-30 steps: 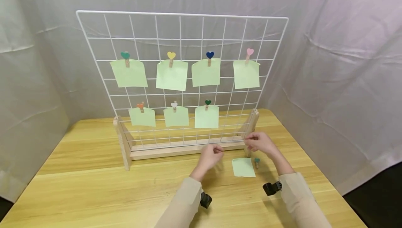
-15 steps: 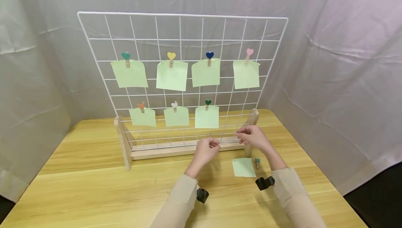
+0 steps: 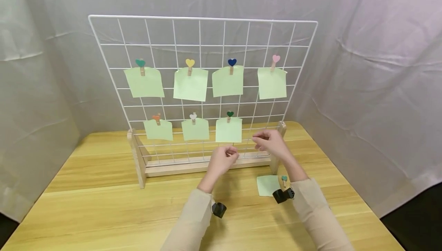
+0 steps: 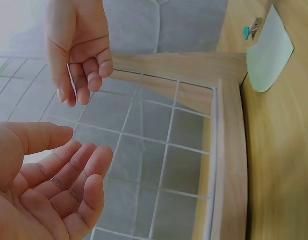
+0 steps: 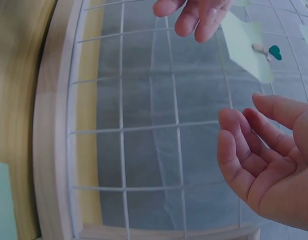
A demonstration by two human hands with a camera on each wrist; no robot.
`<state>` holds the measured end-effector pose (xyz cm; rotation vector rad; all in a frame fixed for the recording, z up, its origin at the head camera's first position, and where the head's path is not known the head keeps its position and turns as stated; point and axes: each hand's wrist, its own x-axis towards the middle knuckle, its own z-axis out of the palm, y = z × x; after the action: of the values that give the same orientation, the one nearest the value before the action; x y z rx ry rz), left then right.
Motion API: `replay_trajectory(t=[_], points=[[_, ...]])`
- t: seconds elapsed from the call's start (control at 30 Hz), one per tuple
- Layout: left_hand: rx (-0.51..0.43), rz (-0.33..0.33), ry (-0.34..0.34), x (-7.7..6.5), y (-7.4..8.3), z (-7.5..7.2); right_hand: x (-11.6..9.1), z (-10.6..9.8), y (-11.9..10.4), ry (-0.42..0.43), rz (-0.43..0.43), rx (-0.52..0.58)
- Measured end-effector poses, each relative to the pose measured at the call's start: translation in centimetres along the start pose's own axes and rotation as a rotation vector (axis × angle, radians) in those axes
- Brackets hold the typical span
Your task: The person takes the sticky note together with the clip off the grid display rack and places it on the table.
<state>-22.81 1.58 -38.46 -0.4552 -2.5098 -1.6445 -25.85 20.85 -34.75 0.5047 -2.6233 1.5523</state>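
At the table (image 3: 121, 220), we are likely hanging green notes (image 3: 191, 85) on a wire grid (image 3: 203, 18).
Our left hand (image 3: 221, 159) and right hand (image 3: 272, 143) are hovering, fingers loose, holding nothing. A loose note (image 3: 266, 185) is lying below, one corner hiding behind a wrist camera (image 3: 278, 196); next we are probably needing it and the teal heart clothespin (image 3: 284, 179) beside.

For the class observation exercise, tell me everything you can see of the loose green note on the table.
The loose note is a pale green, roughly square sheet that looks like thin paper. It lies on the wooden table, just in front of the right end of the grid rack. A clip with a teal heart lies beside its right edge. In the head view, a black wrist camera hides its lower right corner. Neither hand touches it, and no writing can be made out.
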Motion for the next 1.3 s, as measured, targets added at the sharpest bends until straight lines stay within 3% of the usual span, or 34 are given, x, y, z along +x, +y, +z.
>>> replay_trajectory(t=[0.43, 0.7, 1.03, 1.3], points=[[-0.02, 0.039, 0.044, 0.1, 0.4, -1.9, 1.3, 1.0, -2.3, 0.021, -0.053, 0.027], [-0.064, 0.036, 0.011, -0.1, 1.1, -2.6, 2.1, 1.5, -3.9, 0.018, -0.059, 0.033], [-0.125, 0.051, 0.056, -0.4, 1.6, -3.7, 1.3, 1.6, -7.5, 0.023, -0.101, 0.028], [-0.149, 0.041, 0.17, -0.4, 1.7, -4.2, 3.0, 1.6, -5.7, 0.021, -0.125, 0.046]])
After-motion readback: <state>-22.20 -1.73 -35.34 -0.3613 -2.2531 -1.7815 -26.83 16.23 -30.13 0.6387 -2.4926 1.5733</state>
